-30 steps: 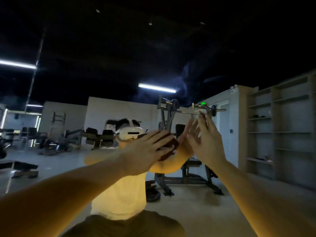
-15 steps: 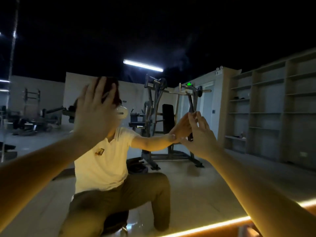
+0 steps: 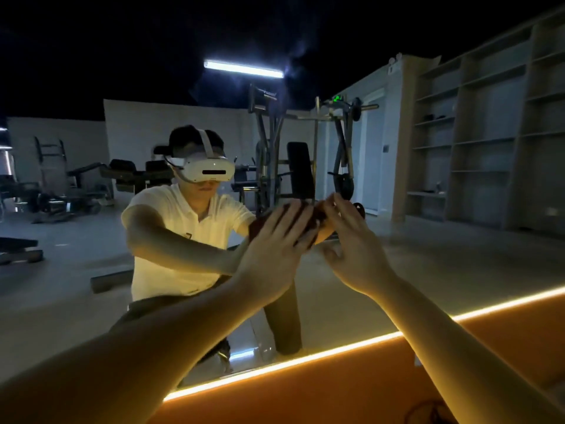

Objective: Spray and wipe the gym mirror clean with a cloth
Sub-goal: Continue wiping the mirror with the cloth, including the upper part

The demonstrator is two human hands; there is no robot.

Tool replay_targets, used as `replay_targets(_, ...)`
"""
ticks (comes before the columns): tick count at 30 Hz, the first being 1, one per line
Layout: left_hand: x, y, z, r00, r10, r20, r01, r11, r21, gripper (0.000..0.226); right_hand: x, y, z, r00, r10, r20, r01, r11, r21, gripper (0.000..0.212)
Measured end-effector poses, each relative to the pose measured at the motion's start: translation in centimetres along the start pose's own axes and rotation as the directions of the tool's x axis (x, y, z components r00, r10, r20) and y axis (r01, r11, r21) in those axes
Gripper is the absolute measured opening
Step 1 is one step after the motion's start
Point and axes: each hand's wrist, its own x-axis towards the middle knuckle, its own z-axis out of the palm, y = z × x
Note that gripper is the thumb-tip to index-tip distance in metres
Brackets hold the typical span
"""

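Most of the view is the gym mirror (image 3: 76, 270), which reflects the person kneeling in front of it and the weight machines behind. A lit strip (image 3: 305, 359) runs along its lower edge, above an orange wall (image 3: 351, 393).

Both arms reach to the middle of the glass. Half a second ago the left hand (image 3: 275, 249) was high and to the left, over the reflected head. Now it is back low and central, just beside the right hand (image 3: 351, 240). The right hand has kept roughly the same place on the glass throughout, flat against it as if bracing.

The cloth (image 3: 316, 214), dark reddish brown, lies between the left palm and the mirror, with its edges showing past the hand. The left fingers (image 3: 293, 215) are straight and spread, pressing the cloth flat rather than pinching it. The right fingers (image 3: 342, 209) are straight and close together, their tips on or very near the glass and almost touching the cloth's edge.

I judge this to be the wiping stage, mid-stroke: the cloth has swept out to the upper left and returned, so that band has likely had a pass. The right side, by the reflected shelves, looks untouched. No spray bottle is in view
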Motion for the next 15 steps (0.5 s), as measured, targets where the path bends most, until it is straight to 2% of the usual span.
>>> replay_targets(4,-4.4,2.5,2.1,0.965,0.209,0.159,-0.211,0.978,-0.003,0.087,-1.3,1.9,0.2,0.998,-0.066,0.019,0.068,0.992,-0.105,0.088)
replay_targets(6,-7.0,1.0,2.1,0.960,0.241,0.143,-0.245,0.969,0.014,0.085,-1.9,2.9,0.6,0.996,-0.084,0.009,0.085,0.984,-0.154,0.088)
replay_targets(9,-10.6,-2.4,1.0,0.973,0.217,0.075,-0.219,0.975,0.023,0.086,-2.5,3.3,1.6,0.995,-0.091,-0.036,0.085,0.986,-0.142,0.085)
replay_targets(11,-12.0,-4.9,-0.4,0.986,0.142,0.083,-0.145,0.989,0.026,0.095,-2.7,3.0,2.5,0.996,-0.074,-0.054,0.068,0.991,-0.119,0.084)
replay_targets(13,-12.6,-7.1,-1.7,0.998,-0.057,0.033,0.057,0.998,-0.002,0.090,-2.9,2.7,2.9,0.997,-0.057,-0.042,0.052,0.992,-0.115,0.086)
replay_targets(15,-12.6,-8.6,-2.8,0.964,-0.266,0.003,0.265,0.962,-0.058,0.077,-3.0,2.5,2.9,0.999,-0.049,-0.023,0.046,0.990,-0.133,0.090)
